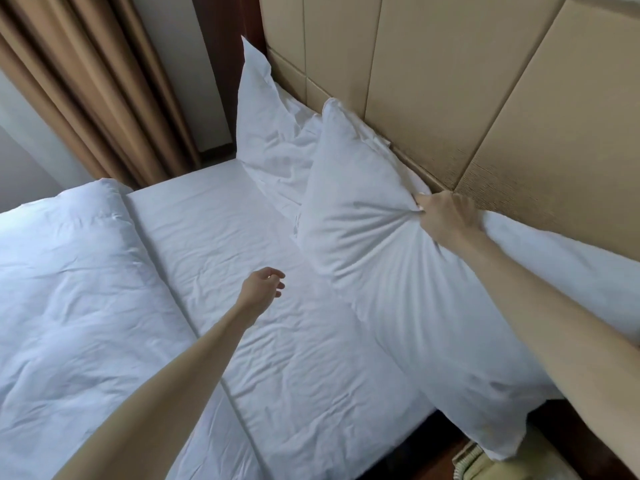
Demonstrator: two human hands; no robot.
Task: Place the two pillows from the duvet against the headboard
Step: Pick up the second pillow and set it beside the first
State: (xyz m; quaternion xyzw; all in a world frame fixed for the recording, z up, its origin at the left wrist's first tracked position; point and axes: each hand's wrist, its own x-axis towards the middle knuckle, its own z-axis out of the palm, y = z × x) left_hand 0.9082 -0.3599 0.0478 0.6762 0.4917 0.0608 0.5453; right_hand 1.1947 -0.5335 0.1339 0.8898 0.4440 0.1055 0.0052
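Note:
Two white pillows lean on the tan padded headboard (433, 81). The far pillow (266, 129) stands upright in the corner by the curtain. The near pillow (381, 258) slants against the headboard, its lower end hanging past the bed's edge. My right hand (445, 216) pinches a bunch of fabric at this pillow's upper edge, close to the headboard. My left hand (265, 284) hovers above the white sheet (277, 341), fingers loosely apart, holding nothing. The white duvet (76, 278) lies folded back on the left half of the bed.
Brown curtains (104, 81) hang beyond the bed's far side. A dark wooden floor and a pale wicker-like object (481, 462) show at the bottom right, beside the bed's near edge.

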